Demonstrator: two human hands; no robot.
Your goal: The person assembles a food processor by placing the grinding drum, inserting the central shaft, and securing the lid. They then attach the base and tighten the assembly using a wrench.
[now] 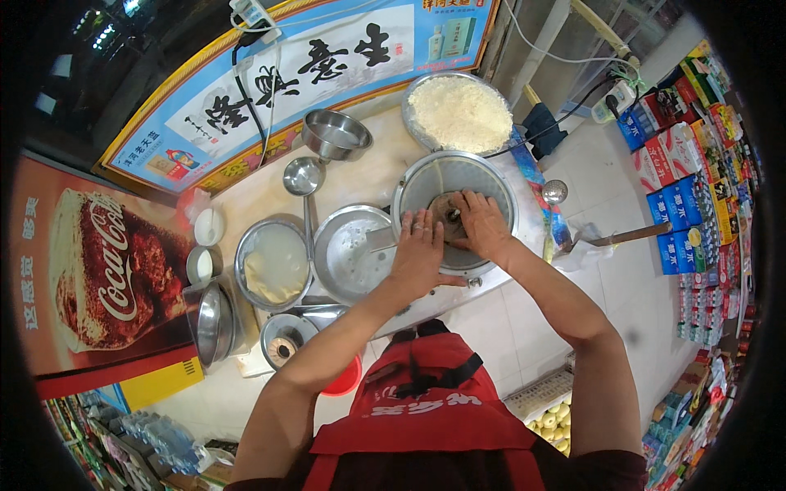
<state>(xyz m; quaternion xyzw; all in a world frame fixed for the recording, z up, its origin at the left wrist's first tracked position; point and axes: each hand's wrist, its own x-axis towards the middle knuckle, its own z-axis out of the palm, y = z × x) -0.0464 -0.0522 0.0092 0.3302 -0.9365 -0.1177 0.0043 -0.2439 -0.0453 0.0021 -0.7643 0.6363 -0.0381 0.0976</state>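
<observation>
Red apron [426,409] nearest camera, bare forearms reaching past it to a round metal pot [417,185]. Left hand [417,255] lies over the pot's near-left rim, fingers straight, thumb spread wide. Right hand [483,227] inside, fingers over a brown disc [440,206] with a dark centre; can't tell whether they close on it. Disc sits in the pot, under and just beyond the fingertips. Left of the grip: shallow metal basin [348,262], then ladle [303,176]. Beyond the grip: wide bowl [407,114] heaped with pale crumbs [458,110].
</observation>
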